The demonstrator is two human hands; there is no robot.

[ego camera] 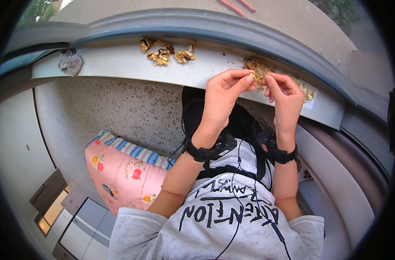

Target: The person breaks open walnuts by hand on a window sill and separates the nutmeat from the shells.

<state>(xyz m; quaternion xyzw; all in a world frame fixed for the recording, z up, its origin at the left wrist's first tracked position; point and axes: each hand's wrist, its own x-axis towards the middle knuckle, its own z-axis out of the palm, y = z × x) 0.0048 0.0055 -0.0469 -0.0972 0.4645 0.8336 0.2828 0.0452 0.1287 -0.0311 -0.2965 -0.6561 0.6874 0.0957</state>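
Note:
Between thumb and fingers, my left hand pinches a small piece of walnut kernel above the windowsill. Close beside it, my right hand has thumb and index finger pressed together at the tips; whether a scrap sits between them is too small to tell. Behind the fingertips lies a pile of brown walnut skin flakes. Pale peeled walnut pieces rest on a white sheet, partly hidden by my right hand. Several unpeeled walnut kernels are grouped farther left on the sill.
A crumpled grey cloth lies at the sill's left end. The window frame and mesh screen border the far side. Below left is a pink floral quilt over the speckled floor. Dark cables hang across my shirt.

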